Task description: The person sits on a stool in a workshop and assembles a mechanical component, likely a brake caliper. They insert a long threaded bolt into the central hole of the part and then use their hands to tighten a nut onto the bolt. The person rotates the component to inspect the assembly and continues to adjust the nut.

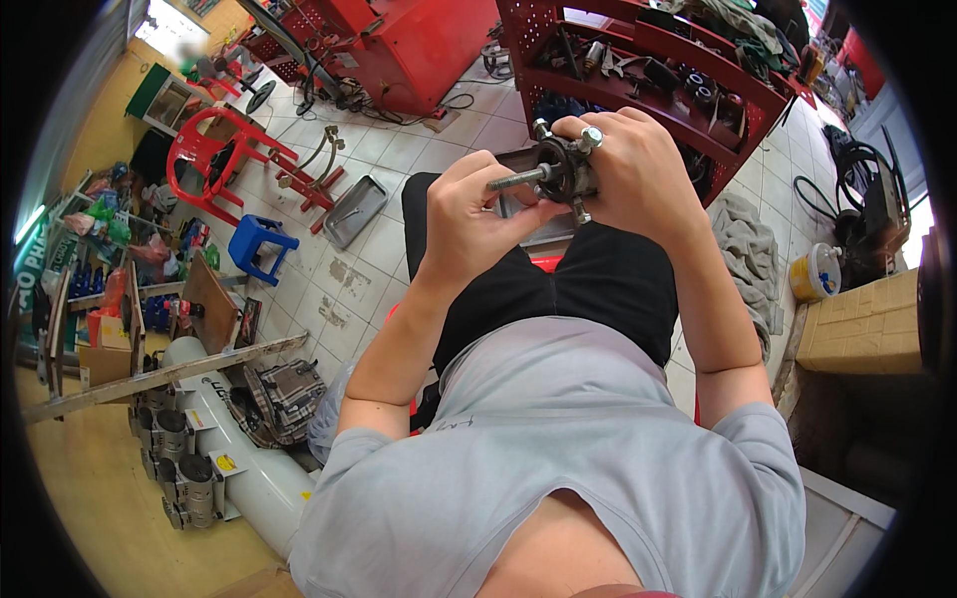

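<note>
Above my lap I hold a metal mechanical part (550, 171) with a dark round hub, a long steel rod (518, 179) sticking out to the left, and bolt ends around its rim. My right hand (633, 174) is wrapped round its right side, next to a shiny hex bolt head (592, 138). My left hand (469, 214) is closed about the rod side, its thumb reaching along the part's lower edge. Some of its fingers are hidden behind the part. Below the part, between my knees, a metal tray (546, 239) shows in part.
Ahead stands a red tool cart (638, 100) with tools on its shelves. To the left are a metal tray (356, 211) on the tiles, a blue stool (262, 246) and a red chair (204, 164). A grey cloth (743, 259) and a white bucket (815, 272) lie right.
</note>
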### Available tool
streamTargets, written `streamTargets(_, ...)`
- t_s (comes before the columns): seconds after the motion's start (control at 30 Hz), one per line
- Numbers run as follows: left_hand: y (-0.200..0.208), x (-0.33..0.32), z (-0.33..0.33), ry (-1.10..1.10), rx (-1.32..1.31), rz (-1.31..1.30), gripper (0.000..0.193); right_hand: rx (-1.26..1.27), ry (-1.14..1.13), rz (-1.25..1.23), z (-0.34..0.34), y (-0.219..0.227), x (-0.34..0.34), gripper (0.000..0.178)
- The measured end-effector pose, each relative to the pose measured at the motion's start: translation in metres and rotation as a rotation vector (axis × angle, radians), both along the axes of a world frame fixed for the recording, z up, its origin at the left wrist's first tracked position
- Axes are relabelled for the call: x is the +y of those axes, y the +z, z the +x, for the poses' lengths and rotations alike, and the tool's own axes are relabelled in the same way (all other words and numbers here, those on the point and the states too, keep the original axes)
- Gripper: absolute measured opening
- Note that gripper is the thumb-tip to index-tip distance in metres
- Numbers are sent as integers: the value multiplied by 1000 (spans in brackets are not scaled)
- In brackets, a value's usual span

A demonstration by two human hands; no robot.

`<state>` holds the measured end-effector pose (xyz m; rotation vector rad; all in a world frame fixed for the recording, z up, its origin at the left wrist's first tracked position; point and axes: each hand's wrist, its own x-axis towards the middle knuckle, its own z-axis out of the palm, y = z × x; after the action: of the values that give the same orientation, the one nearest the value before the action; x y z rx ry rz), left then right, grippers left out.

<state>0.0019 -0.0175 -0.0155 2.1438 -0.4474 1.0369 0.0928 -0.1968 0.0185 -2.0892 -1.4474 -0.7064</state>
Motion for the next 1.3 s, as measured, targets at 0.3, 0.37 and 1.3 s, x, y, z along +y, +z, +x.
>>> streamTargets(0.3,8,-11,-2,15,53,-143,31,-13,8,-1,1,-2,0,50)
streamTargets(0.37,4,0,-3,2,44,48,32,-11,9,-1,1,-2,0,51)
streamTargets(1.3,9,-9,-5,12,132,-148,30,-9,7,-1,2,-2,-1,52)
